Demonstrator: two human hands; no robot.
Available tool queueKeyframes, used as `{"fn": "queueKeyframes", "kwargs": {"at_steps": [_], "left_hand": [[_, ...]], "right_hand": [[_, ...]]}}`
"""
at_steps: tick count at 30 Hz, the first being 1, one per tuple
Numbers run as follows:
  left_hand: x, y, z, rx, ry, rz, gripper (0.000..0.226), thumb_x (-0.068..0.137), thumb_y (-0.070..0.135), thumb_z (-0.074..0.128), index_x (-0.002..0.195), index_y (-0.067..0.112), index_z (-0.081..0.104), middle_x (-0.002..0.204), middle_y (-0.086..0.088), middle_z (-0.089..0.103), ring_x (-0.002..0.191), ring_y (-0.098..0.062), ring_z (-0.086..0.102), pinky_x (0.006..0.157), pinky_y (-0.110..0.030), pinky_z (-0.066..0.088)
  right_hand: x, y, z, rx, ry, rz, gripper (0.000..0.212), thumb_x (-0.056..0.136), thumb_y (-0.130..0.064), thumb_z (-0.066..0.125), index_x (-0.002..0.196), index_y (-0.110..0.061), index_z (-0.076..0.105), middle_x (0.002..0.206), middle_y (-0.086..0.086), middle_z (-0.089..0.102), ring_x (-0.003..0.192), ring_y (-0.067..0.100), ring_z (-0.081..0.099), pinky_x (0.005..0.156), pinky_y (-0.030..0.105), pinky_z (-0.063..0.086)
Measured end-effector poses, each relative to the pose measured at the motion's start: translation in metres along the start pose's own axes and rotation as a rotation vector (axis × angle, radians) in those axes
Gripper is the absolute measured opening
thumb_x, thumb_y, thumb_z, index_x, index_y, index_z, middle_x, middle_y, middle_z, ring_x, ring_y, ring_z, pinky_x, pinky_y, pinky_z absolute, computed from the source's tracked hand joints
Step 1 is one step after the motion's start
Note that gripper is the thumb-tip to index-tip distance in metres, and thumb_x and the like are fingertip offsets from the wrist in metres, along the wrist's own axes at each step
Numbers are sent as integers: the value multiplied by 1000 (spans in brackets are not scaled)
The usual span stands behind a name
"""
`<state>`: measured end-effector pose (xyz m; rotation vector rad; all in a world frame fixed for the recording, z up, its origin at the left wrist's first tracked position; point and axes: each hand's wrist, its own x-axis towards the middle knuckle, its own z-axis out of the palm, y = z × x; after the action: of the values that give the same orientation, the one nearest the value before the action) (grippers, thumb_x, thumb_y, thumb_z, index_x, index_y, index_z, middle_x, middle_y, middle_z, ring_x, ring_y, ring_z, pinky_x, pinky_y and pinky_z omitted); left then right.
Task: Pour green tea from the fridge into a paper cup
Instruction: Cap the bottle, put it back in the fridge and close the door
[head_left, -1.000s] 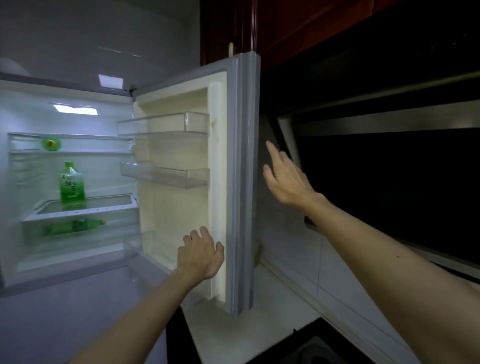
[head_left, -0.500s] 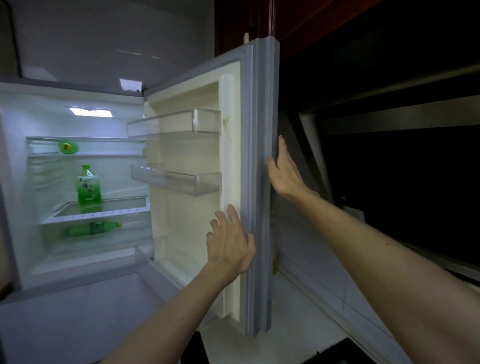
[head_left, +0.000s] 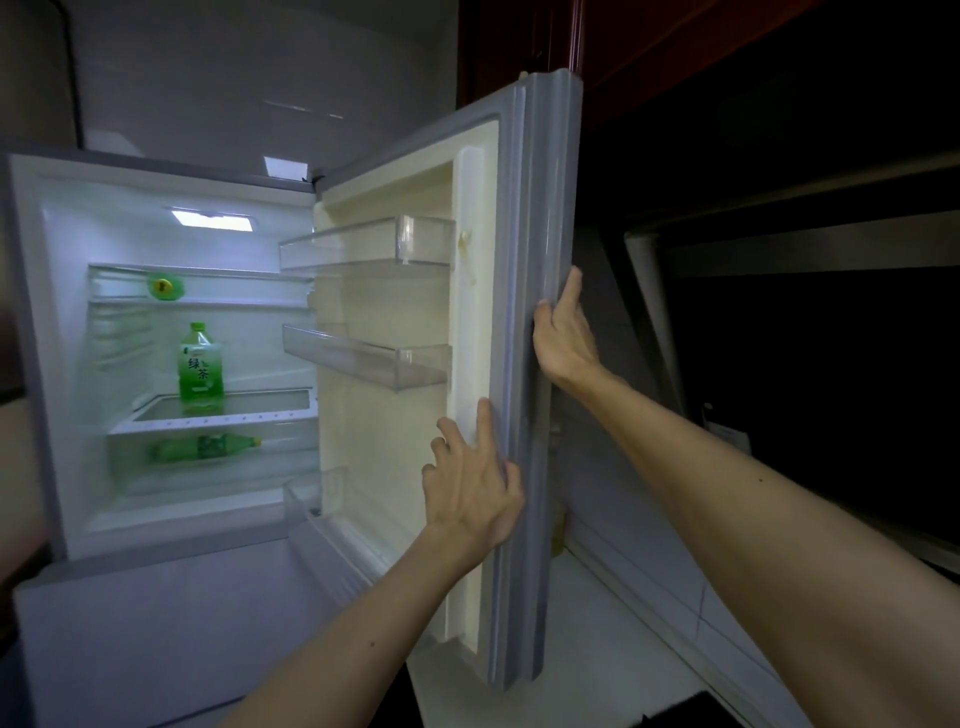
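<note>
The fridge stands open, its door (head_left: 540, 364) swung out to the right. Inside, a green tea bottle (head_left: 200, 364) stands upright on a glass shelf (head_left: 270, 410). A second green bottle (head_left: 208, 447) lies on its side below that shelf. A round green object (head_left: 165, 287) sits on the top shelf. My left hand (head_left: 470, 483) rests with fingers spread on the door's inner edge, low down. My right hand (head_left: 563, 332) holds the door's outer edge higher up, fingers wrapped around it. No paper cup is in view.
Clear door bins (head_left: 369, 244) (head_left: 374, 358) jut from the door's inner side. A white counter (head_left: 597, 649) runs under the door at right. Dark red cabinets (head_left: 623, 47) hang above, with a dark range hood (head_left: 805, 249) at right.
The view has closed in on the fridge. My left hand slid up onto the door's inner edge. My right hand moved from open air onto the door's outer edge.
</note>
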<state>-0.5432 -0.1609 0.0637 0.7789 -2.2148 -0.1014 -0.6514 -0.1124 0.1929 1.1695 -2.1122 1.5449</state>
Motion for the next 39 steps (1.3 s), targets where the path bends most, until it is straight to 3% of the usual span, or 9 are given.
{"fn": "queueKeyframes", "kwargs": {"at_steps": [5,9,15,18,24,27,33,36,39], "left_hand": [[-7,-13,-14,9,24,-37,70,91,41,38,149,25,3,124,-18,37,103,-34,48,77,-43,47],[-14,-27,-31,3,39,-66,69,91,40,38,149,25,5,121,-18,39,101,-34,48,77,-43,45],[-25,-61,-58,13,65,-100,68,91,41,35,150,25,5,127,-18,38,105,-35,47,79,-43,43],[-30,-80,-71,4,69,-97,68,92,42,33,151,23,5,129,-20,39,108,-35,47,83,-44,44],[-37,-127,-101,14,79,-81,69,93,50,33,151,19,10,130,-18,41,111,-35,47,86,-45,43],[-40,-156,-115,15,81,-77,70,93,52,32,150,17,12,130,-18,43,112,-35,48,87,-45,44],[-42,-213,-142,-96,52,-88,71,93,54,35,149,17,12,133,-15,38,119,-35,44,92,-48,43],[-41,-237,-154,-141,42,-106,78,94,53,37,151,10,5,143,-17,30,128,-35,39,98,-46,40],[-41,-256,-164,-230,45,-134,87,94,50,42,152,5,-5,153,-18,22,135,-35,33,106,-43,34]], "right_hand": [[-5,-14,-1,25,-61,-45,63,107,-37,26,155,-24,-12,157,12,31,135,31,43,109,40,35],[-16,-31,0,36,-71,-198,62,106,-31,36,155,-20,1,148,8,43,121,20,52,105,39,43],[-19,-80,11,-14,11,-384,65,104,-31,42,155,-17,6,154,8,35,133,22,44,106,33,36],[-22,-105,24,-26,49,-407,68,103,-33,43,156,-15,4,155,9,33,135,25,43,111,41,38],[-40,-142,64,-115,154,-518,71,98,-37,45,153,-10,11,145,13,44,122,27,55,98,48,50],[-47,-162,88,-106,180,-540,75,95,-40,46,153,-8,12,148,15,42,129,29,50,103,50,46],[-58,-199,145,39,195,-593,78,93,-28,58,154,-7,14,154,12,33,139,25,36,117,43,30],[-61,-213,173,75,163,-635,83,92,-26,60,155,-6,10,160,10,22,146,21,24,121,34,19],[-63,-226,198,44,121,-702,88,91,-29,60,156,-5,6,163,10,14,150,21,17,123,35,15]]}}
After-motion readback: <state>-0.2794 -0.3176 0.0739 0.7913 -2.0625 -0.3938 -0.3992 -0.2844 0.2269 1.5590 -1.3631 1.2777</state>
